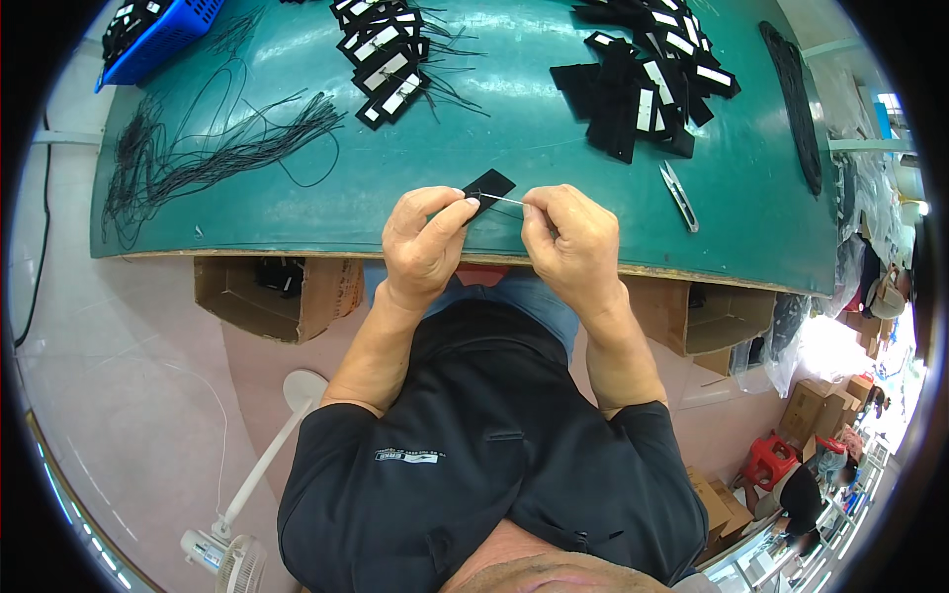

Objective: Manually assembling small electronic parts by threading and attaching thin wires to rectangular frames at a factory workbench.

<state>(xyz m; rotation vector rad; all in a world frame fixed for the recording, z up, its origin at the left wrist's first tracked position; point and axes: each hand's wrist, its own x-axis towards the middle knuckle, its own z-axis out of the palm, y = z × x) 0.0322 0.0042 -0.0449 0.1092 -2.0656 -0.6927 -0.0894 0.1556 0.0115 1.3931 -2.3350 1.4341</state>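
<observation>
My left hand [425, 232] pinches the lower end of a small flat black tag [491, 183] over the near part of the green table. In my right hand [573, 232], thumb and forefinger are closed on a thin silvery needle [505, 200]. The needle's far end meets the tag right at my left fingertips. Whether it passes through the tag is too small to tell. A short dark cord seems to hang just below the needle. To the right of my right hand lies a pair of thread snips [679, 196].
Loose black cords [237, 148] spread over the table's left side. Black tags with cords [388, 69] lie stacked at the far middle, and a heap of black tags [652, 84] lies right of it. A blue basket [163, 42] stands far left. Cardboard boxes [321, 296] sit under the edge.
</observation>
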